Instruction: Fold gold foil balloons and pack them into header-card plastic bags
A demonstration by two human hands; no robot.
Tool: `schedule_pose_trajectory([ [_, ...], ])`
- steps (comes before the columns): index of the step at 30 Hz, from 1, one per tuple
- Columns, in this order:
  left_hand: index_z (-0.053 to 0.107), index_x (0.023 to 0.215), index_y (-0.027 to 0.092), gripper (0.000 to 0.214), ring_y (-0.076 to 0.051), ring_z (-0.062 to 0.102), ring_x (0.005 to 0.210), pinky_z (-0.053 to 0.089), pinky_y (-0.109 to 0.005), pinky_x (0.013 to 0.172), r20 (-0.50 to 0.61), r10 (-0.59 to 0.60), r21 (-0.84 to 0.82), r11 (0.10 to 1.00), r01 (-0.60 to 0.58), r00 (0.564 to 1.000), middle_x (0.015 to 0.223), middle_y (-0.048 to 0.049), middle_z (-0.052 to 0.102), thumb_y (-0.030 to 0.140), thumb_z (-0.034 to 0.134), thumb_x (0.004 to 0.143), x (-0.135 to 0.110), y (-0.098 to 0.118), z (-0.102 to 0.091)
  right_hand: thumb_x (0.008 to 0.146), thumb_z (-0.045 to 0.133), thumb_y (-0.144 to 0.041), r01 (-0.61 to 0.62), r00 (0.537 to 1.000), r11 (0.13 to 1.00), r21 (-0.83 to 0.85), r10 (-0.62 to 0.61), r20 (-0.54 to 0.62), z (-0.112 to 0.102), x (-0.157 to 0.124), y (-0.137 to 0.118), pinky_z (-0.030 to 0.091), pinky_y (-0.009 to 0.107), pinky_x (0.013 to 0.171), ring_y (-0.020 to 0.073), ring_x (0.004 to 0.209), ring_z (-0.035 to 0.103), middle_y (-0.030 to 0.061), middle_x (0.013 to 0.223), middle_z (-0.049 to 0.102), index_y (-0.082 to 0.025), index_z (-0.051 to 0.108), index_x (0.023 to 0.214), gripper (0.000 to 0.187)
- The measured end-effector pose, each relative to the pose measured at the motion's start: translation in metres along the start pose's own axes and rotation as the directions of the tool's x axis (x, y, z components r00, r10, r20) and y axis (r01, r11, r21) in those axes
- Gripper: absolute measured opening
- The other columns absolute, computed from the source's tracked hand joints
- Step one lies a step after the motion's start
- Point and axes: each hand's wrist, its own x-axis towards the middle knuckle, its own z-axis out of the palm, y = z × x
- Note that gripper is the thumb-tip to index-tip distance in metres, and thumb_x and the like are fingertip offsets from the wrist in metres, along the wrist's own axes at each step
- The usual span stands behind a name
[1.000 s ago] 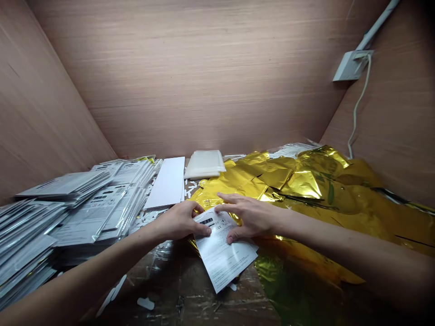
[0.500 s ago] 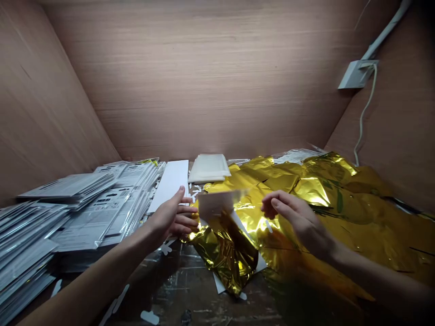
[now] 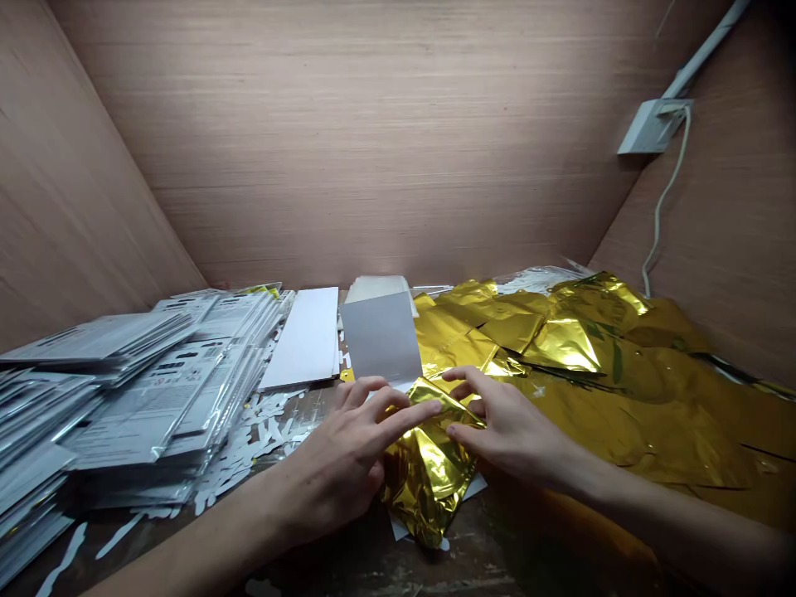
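Observation:
My left hand (image 3: 348, 452) and my right hand (image 3: 503, 427) meet over a folded piece of gold foil (image 3: 429, 473) lying on a white printed card (image 3: 382, 336). The card's upper half stands up behind the foil, and its lower edge pokes out under it. Fingers of both hands pinch and press the foil's top edge. The foil is crumpled and shiny, near the front of the wooden work surface (image 3: 348, 564).
A heap of gold foil sheets (image 3: 590, 365) fills the right side. Stacks of packed cards in clear sleeves (image 3: 143, 390) lie at the left, with a white board (image 3: 304, 336) and clear bags (image 3: 376, 290) behind. Plywood walls surround the bench; a socket with cable (image 3: 652, 124) hangs at right.
The card lay flat a second ago under both hands. Gold foil was then pulled onto it. Now both hands have closed on the foil's top edge and the card's upper half stands up.

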Motion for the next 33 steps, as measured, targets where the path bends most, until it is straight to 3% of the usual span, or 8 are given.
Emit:
schedule_pose_trajectory([
  [5, 0.063, 0.079, 0.022, 0.016, -0.029, 0.05, 0.109, 0.043, -0.045, 0.088, -0.183, 0.048, 0.075, 0.997, -0.034, 0.982, 0.104, -0.0048, 0.062, 0.007, 0.07, 0.079, -0.015, -0.002, -0.026, 0.084, 0.065, -0.021, -0.108, 0.994, 0.982, 0.153, 0.106, 0.02, -0.006, 0.007, 0.028, 0.045, 0.026, 0.058, 0.0143, 0.07, 0.059, 0.0031, 0.097, 0.062, -0.021, 0.053, 0.128, 0.046],
  [8, 0.063, 0.084, 0.021, 0.016, -0.028, 0.052, 0.115, 0.042, -0.044, 0.091, -0.199, 0.103, 0.159, 0.985, -0.072, 0.975, 0.112, -0.004, 0.066, 0.006, 0.065, 0.086, -0.034, -0.007, -0.037, 0.087, 0.063, -0.025, -0.124, 0.992, 0.992, 0.03, 0.125, -0.029, -0.02, 0.006, 0.038, 0.046, 0.029, 0.058, 0.0143, 0.065, 0.056, 0.0049, 0.099, 0.063, -0.02, 0.053, 0.129, 0.043],
  [14, 0.062, 0.094, 0.02, 0.024, -0.019, 0.063, 0.094, 0.049, -0.032, 0.078, -0.108, 0.048, 0.093, 0.995, -0.038, 0.993, 0.102, -0.0013, 0.073, -0.001, 0.051, 0.092, -0.051, -0.014, -0.017, 0.095, 0.061, -0.038, 0.259, 0.956, 0.838, -0.481, -0.292, 0.007, -0.018, -0.006, 0.001, 0.05, 0.046, 0.091, 0.029, 0.102, 0.058, 0.0122, 0.111, 0.064, -0.019, 0.065, 0.107, 0.023],
  [18, 0.064, 0.1, 0.019, 0.019, -0.018, 0.068, 0.094, 0.055, -0.027, 0.077, -0.115, 0.132, 0.083, 0.989, -0.123, 0.985, 0.103, -0.0039, 0.074, 0.009, 0.048, 0.101, -0.049, -0.013, -0.009, 0.09, 0.068, -0.047, 0.319, 0.947, 0.789, -0.525, -0.29, 0.14, 0.014, -0.011, -0.025, 0.052, 0.043, 0.08, 0.0275, 0.09, 0.057, 0.01, 0.096, 0.064, -0.017, 0.064, 0.095, 0.03],
  [23, 0.066, 0.108, 0.02, 0.026, -0.017, 0.073, 0.087, 0.06, -0.026, 0.081, -0.182, 0.187, 0.103, 0.98, -0.17, 0.965, 0.098, -0.0066, 0.076, 0.013, 0.041, 0.104, -0.058, -0.009, -0.008, 0.092, 0.059, -0.021, 0.287, 0.958, 0.784, -0.551, -0.246, 0.148, 0.025, -0.002, -0.022, 0.047, 0.036, 0.069, 0.0239, 0.081, 0.059, 0.0096, 0.091, 0.066, -0.016, 0.066, 0.089, 0.008],
  [26, 0.067, 0.116, 0.022, 0.03, -0.019, 0.074, 0.087, 0.061, -0.028, 0.084, -0.175, 0.165, 0.126, 0.981, -0.144, 0.971, 0.094, -0.0071, 0.076, 0.015, 0.04, 0.104, -0.066, -0.01, -0.007, 0.095, 0.053, -0.021, 0.208, 0.975, 0.869, -0.448, -0.219, 0.028, -0.007, 0.007, -0.013, 0.045, 0.035, 0.062, 0.0204, 0.067, 0.058, 0.0067, 0.076, 0.067, -0.018, 0.069, 0.083, 0.02],
  [29, 0.067, 0.116, 0.024, 0.03, -0.019, 0.073, 0.084, 0.061, -0.027, 0.08, -0.169, 0.121, 0.145, 0.985, -0.097, 0.978, 0.089, -0.0058, 0.075, 0.015, 0.041, 0.103, -0.068, -0.011, -0.009, 0.091, 0.065, -0.037, -0.054, 0.971, 0.991, -0.121, 0.024, -0.237, -0.055, 0.02, 0.007, 0.047, 0.032, 0.058, 0.0204, 0.066, 0.063, 0.0061, 0.08, 0.073, -0.02, 0.076, 0.09, 0.021],
  [33, 0.069, 0.107, 0.025, 0.03, -0.016, 0.071, 0.074, 0.059, -0.022, 0.072, -0.204, 0.075, 0.173, 0.984, -0.04, 0.976, 0.08, -0.0019, 0.072, 0.011, 0.043, 0.1, -0.065, -0.011, -0.012, 0.076, 0.08, -0.037, -0.235, 0.879, 0.903, 0.359, 0.355, -0.318, -0.099, 0.029, 0.048, 0.05, 0.029, 0.055, 0.0212, 0.069, 0.066, 0.0082, 0.083, 0.074, -0.017, 0.076, 0.084, 0.022],
])
